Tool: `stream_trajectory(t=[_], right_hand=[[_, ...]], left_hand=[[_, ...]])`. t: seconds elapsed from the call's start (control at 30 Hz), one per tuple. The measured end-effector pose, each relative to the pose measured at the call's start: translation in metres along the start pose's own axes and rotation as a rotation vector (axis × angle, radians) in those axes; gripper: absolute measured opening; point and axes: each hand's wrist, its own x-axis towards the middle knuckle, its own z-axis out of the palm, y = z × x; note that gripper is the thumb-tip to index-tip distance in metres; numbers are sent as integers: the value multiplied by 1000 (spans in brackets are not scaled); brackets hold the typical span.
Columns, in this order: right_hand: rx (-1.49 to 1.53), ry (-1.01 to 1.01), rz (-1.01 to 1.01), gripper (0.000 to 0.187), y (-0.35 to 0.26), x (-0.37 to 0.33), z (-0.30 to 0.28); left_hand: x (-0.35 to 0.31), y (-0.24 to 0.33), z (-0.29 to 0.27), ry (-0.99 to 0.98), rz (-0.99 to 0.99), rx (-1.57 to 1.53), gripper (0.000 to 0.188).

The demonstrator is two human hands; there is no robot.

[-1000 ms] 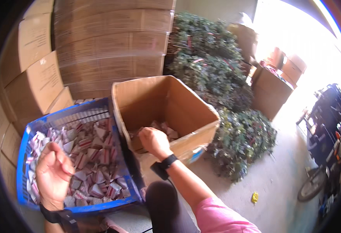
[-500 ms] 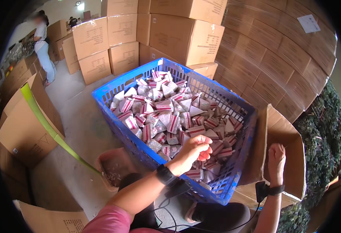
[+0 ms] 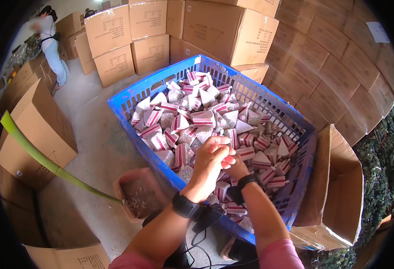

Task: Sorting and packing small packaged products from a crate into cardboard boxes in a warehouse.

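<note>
My left hand (image 3: 212, 162) is over the middle of a large blue plastic crate (image 3: 139, 144), its fingers curled in and thumb pressed toward them. Whatever it may pinch is too small to make out. Close against its fingertips is my right hand (image 3: 236, 169), partly hidden behind the left, so its fingers barely show. Below both hands the crate is heaped with small wedge-shaped bags (image 3: 203, 119), whitish or see-through, with red-and-white striped labels. Black bands with small devices circle both wrists.
An open cardboard box (image 3: 316, 193) stands against the crate's right side. Left of the crate, a green strip (image 3: 55, 169) reaches down to a pink basket (image 3: 161, 181) holding small scraps. Stacked cartons (image 3: 212, 33) rise behind. A person (image 3: 51, 49) stands far left; dark green foliage lies at right.
My right hand has come out of the cardboard box and moved left to meet my left hand above the bags. The left hand has shifted slightly left. The view has tilted a little.
</note>
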Motion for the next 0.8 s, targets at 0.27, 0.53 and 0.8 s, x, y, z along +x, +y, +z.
stream_trajectory(t=[0.27, 0.53, 0.8], right_hand=[[-40, 218, 152, 38, -43, -19, -16], [47, 38, -55, 37, -104, -49, -110], [148, 200, -118, 43, -129, -99, -166]], left_hand=[[18, 2, -14, 60, 0, 32, 18], [55, -48, -12, 98, 475, 883, 28], [36, -36, 34, -157, 506, 580, 14]])
